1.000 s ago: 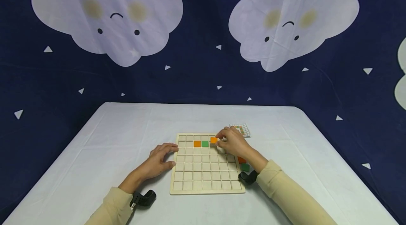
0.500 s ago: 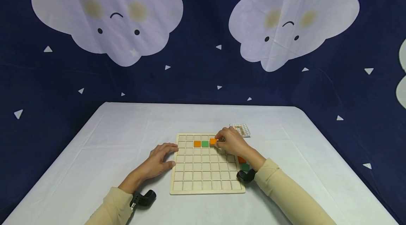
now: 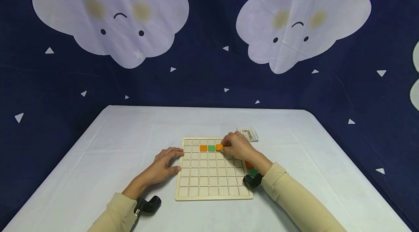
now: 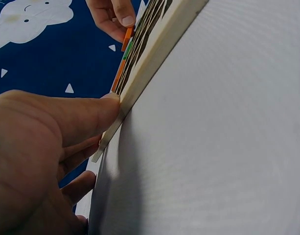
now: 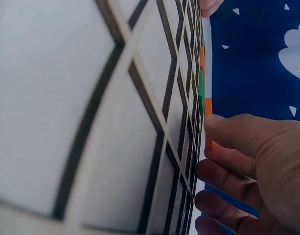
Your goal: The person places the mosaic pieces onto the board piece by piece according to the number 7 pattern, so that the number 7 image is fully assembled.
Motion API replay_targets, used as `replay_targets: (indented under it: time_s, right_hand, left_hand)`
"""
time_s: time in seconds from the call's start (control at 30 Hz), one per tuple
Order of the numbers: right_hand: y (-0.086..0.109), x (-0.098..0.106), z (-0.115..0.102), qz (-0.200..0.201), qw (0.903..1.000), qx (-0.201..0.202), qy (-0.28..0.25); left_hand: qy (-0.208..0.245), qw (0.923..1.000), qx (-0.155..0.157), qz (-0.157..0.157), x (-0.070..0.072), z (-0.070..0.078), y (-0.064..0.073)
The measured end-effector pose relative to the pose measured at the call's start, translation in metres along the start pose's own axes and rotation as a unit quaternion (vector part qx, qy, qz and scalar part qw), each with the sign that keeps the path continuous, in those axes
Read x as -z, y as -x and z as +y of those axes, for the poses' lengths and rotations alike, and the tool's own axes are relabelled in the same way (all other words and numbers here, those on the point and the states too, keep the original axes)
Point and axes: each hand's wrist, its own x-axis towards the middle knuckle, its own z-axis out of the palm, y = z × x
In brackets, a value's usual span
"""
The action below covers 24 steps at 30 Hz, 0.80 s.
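A wooden grid board (image 3: 203,174) lies on the white table. An orange tile (image 3: 203,148) and a green tile (image 3: 211,148) sit side by side in its second row from the back. Just right of them, my right hand (image 3: 240,146) pinches another orange tile (image 3: 219,147) between thumb and fingers. This held tile looks slightly raised above the grid in the right wrist view. At the board's left edge, my left hand (image 3: 163,164) rests with relaxed fingers, the thumb touching the rim in the left wrist view.
Beyond the right hand lies a small card (image 3: 251,134) printed with a coloured grid. Right of the board, partly under the right forearm, are a red-orange tile (image 3: 249,164) and a dark green tile (image 3: 253,172). A dark blue cloud-patterned cloth (image 3: 209,83) hangs behind the table.
My right hand has lowered the orange tile and shifted it slightly left, closer to the green one. The left hand has stayed in place.
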Motion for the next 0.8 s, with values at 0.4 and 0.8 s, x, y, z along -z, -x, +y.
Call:
replay_targets:
  time_s: [0.4, 0.8]
  right_hand:
    - [-0.0016, -0.0029, 0.0026, -0.002, 1.0000, 0.006, -0.004]
    - [-0.0010, -0.0036, 0.0028, 0.001, 1.0000, 0.006, -0.001]
  left_hand:
    - [-0.006, 0.9999, -0.008, -0.001, -0.0001, -0.0017, 0.0001]
    - [-0.006, 1.0000, -0.004, -0.003, 0.0001, -0.0012, -0.0001]
